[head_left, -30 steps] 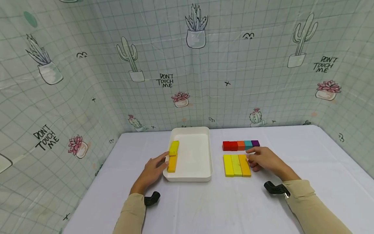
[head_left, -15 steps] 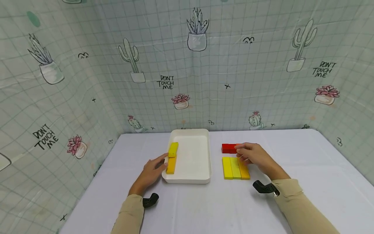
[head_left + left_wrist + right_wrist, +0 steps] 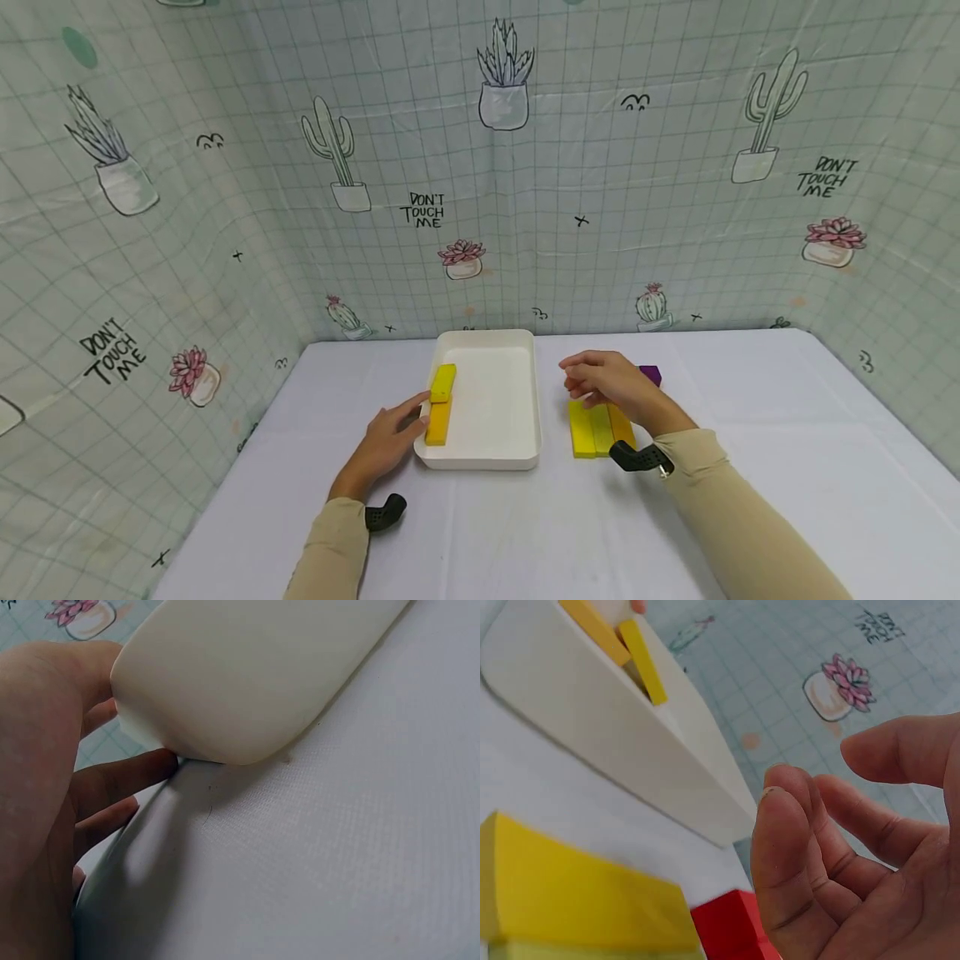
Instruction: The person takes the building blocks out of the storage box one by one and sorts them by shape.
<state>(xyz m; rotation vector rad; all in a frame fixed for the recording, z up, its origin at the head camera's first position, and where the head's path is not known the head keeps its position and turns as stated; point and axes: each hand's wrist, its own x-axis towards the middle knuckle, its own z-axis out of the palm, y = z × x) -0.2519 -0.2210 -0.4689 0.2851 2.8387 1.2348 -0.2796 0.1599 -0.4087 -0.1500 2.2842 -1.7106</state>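
My left hand (image 3: 384, 442) rests at the left side of a white tray (image 3: 495, 461), fingers touching its edge; the left wrist view has a finger against the tray's lower corner (image 3: 232, 697). Inside the tray, a yellow block (image 3: 443, 382) overlaps the end of an orange-yellow block (image 3: 438, 425). To the right of the tray, my right hand (image 3: 611, 383) hovers over the block rows, its fingers loosely bent with nothing between them. Below it lie flat yellow blocks (image 3: 582, 433) and an orange-yellow block (image 3: 622, 429). A red block (image 3: 731, 922) appears beside the fingers in the right wrist view.
A purple block (image 3: 650, 375) shows behind the right hand; the rest of that back row is mostly hidden. A white cloth (image 3: 480, 533) covers the table. A patterned curtain (image 3: 600, 167) rises behind and at both sides.
My right hand has moved left over the back row of blocks, from its teal and purple end toward its red end. The left hand and the tray stay in place.
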